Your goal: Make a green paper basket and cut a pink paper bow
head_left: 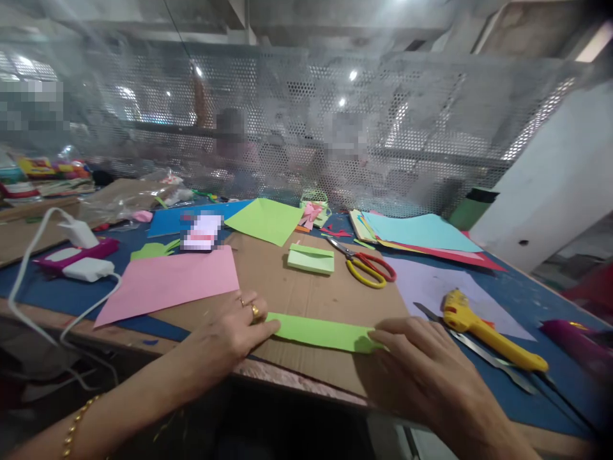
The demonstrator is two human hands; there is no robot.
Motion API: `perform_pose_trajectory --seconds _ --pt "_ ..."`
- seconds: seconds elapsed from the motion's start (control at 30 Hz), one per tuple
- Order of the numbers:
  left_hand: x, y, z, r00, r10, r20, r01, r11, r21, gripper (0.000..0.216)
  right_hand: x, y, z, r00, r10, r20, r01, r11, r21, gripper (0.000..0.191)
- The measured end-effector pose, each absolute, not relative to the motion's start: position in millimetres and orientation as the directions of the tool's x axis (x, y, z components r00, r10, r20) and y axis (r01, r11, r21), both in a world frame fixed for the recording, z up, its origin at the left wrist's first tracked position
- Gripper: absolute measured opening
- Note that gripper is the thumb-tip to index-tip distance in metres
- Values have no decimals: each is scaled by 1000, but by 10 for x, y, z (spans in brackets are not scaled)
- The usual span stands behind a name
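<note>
A bright green paper strip (pixel 320 332) stretches between my two hands over a brown cardboard sheet (pixel 272 281). Its left end is pinched by my left hand (pixel 239 322), which wears gold rings. At the other end, the thumb and fingers of my right hand (pixel 421 364) close on the paper. Just beyond the strip lies a small folded light-green paper piece (pixel 311 259). Scissors (pixel 366 263) with one red and one yellow handle rest on the cardboard to its right. A yellow glue gun (pixel 493 332) lies right of my right hand, beside a metal blade (pixel 493 361).
Pink paper (pixel 177 281) and a phone (pixel 203 231) are on the left, near a power strip (pixel 76 255) with white cables. A green sheet (pixel 271 220) lies behind. Stacked coloured paper (pixel 416 231) and a lilac sheet (pixel 460 291) are on the right. A perforated metal screen (pixel 297 115) stands behind the table.
</note>
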State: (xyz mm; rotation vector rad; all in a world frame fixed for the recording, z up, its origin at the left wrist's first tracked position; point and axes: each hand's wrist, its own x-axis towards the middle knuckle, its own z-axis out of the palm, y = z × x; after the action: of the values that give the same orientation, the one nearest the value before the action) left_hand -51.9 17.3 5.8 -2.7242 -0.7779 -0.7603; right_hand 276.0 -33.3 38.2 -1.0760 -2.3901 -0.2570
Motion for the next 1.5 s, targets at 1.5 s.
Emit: perform_pose_trajectory --seconds 1.5 --pt "-352 162 251 399 896 193 752 -441 490 21 2593 2 364 -320 947 8 842 289 -457 24"
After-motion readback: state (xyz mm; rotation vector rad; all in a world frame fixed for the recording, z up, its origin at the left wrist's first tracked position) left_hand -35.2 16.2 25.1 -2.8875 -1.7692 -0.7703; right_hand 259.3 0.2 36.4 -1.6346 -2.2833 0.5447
